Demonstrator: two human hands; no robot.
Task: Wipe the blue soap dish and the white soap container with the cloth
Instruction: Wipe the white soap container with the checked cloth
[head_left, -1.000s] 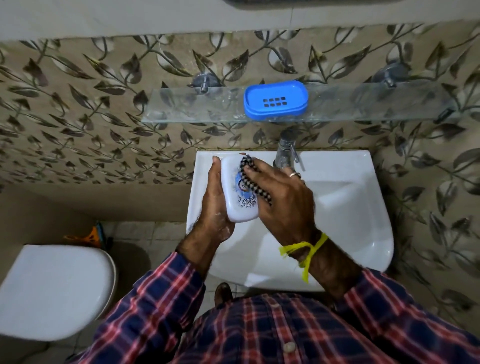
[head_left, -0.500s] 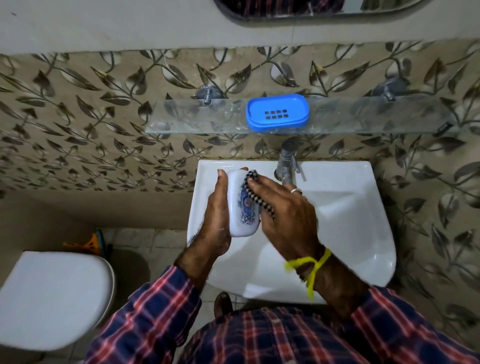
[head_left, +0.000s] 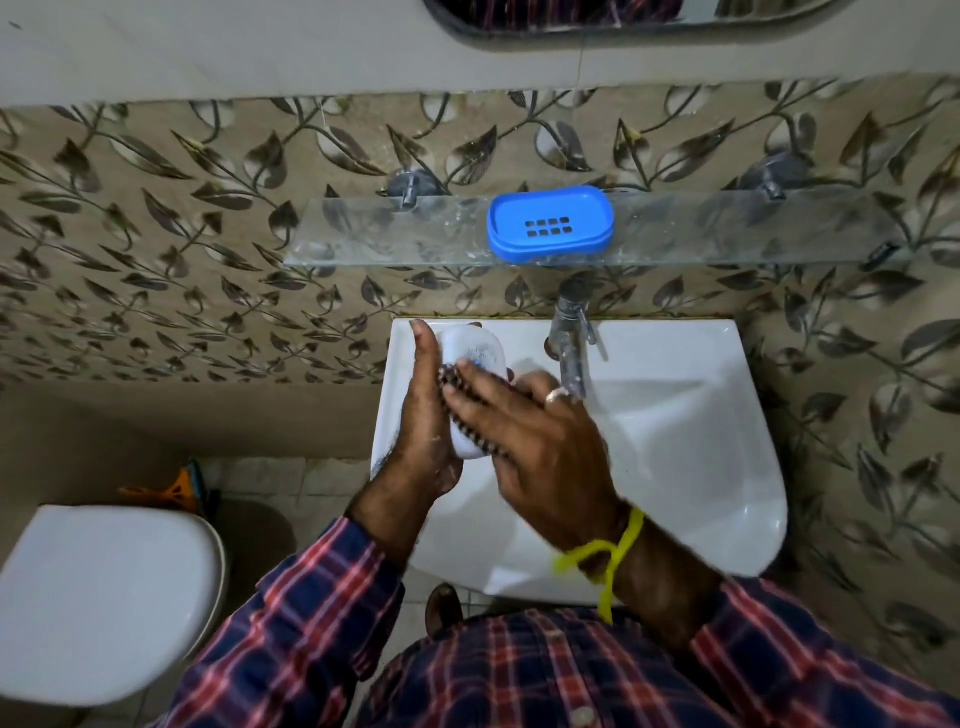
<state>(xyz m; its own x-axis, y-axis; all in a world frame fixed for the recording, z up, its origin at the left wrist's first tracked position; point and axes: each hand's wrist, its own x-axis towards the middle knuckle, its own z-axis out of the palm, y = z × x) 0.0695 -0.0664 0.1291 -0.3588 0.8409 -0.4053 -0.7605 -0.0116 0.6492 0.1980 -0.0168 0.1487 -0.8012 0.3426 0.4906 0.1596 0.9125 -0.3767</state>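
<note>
The white soap container (head_left: 475, 353) is held upright over the far left corner of the white sink (head_left: 701, 467) by the left hand (head_left: 423, 421), its fingers curled round the far side; a checked cloth (head_left: 470, 410) is pressed against the container by the right hand (head_left: 540, 447), whose fingers (head_left: 467, 400) lie nearly straight; the blue soap dish (head_left: 550, 223) is seen on the glass shelf (head_left: 727, 234), beyond the tap (head_left: 569, 338).
</note>
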